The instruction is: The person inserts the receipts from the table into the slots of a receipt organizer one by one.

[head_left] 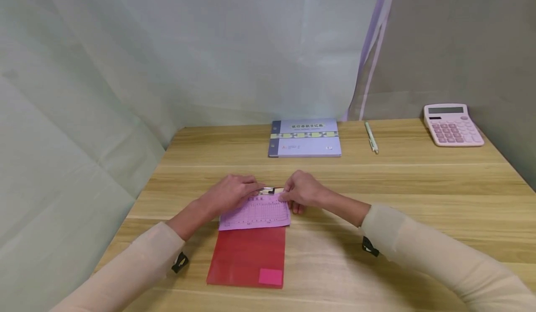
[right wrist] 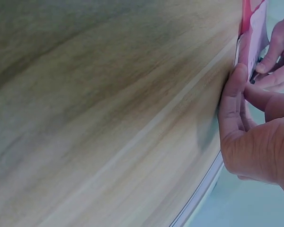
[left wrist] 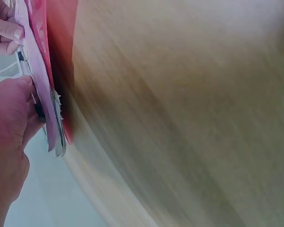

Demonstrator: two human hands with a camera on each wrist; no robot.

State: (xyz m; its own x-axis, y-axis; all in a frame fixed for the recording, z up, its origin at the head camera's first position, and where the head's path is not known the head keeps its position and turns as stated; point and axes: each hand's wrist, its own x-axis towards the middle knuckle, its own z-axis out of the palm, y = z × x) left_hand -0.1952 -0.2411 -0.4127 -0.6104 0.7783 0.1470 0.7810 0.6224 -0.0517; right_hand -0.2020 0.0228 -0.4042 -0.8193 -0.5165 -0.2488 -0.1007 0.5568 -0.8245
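Observation:
A pink printed form (head_left: 255, 213) lies across the upper part of a red plastic folder (head_left: 249, 256), which has a bright pink label at its lower right. At the form's top edge is a metal clip (head_left: 267, 190) with black parts. My left hand (head_left: 232, 193) holds the clip at its left side, fingertips on the metal bar. My right hand (head_left: 304, 190) pinches the form's upper right corner, thumb on top and fingers below. From the left wrist view, more paper edges (left wrist: 59, 125) show beneath the form.
A purple-and-white account book (head_left: 304, 140) lies at the back of the wooden table (head_left: 377, 265). To its right are a pale green pen (head_left: 371, 137) and a pink calculator (head_left: 453, 125). A light curtain (head_left: 251, 47) hangs behind the table and along its left side.

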